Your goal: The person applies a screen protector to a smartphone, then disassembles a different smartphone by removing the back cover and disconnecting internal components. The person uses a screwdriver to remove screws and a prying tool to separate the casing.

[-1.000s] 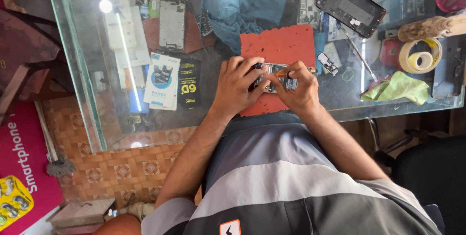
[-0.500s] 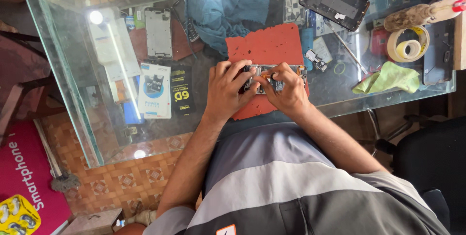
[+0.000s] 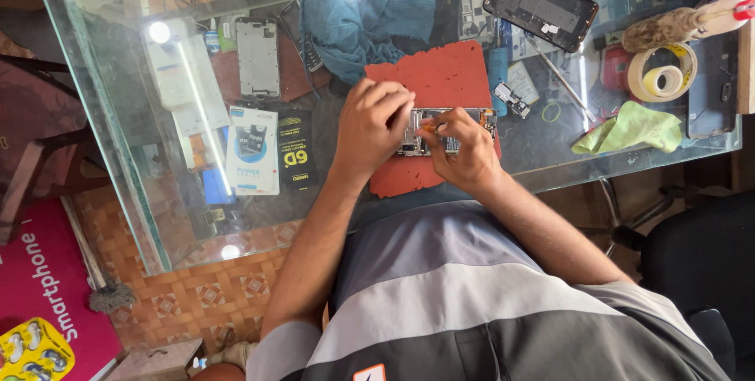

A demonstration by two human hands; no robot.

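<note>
While the left hand (image 3: 377, 125) clamps down on the left end of the opened phone (image 3: 448, 131), its fingers curled and pressed together over the frame, the right hand (image 3: 464, 153) comes in from below with its fingers pinching a small orange-tipped tool (image 3: 429, 124) against the exposed parts. The phone lies at mid-frame on the red mat (image 3: 444, 78) on the glass tabletop (image 3: 118, 114), its long axis running left to right. Both hands touch it, and its bared inside shows grey metal and small components.
</note>
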